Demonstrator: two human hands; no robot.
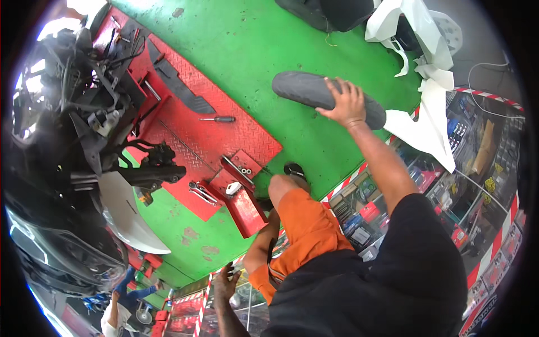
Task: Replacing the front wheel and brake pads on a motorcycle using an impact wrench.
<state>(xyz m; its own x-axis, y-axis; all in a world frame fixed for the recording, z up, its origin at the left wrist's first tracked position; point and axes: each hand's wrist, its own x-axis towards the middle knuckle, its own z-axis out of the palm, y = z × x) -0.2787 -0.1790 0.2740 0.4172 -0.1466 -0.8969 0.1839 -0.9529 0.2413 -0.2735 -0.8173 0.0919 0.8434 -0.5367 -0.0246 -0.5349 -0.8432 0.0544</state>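
Note:
My right hand (343, 104) reaches out to the right with its fingers over the top of a dark grey motorcycle tyre (303, 89), gripping it. The tyre stands on its tread on the green floor, seen edge-on from above; whether a rim is inside it is hidden. Low beside my legs hangs my left hand (225, 285), its fingers loosely apart and nothing visible in them. Left of my knee lies a red tool tray (247, 213) with a small white part (233, 189) at its far end. Several wrenches (203, 193) rest beside that tray.
A partly stripped black motorcycle (62, 213) stands at the left by a red lift platform (224, 121). On the platform lie a screwdriver (218, 119) and a long black panel (178, 84). White fairings (424, 121) sit at right by glass display cases (365, 210). Another person (115, 314) is at lower left.

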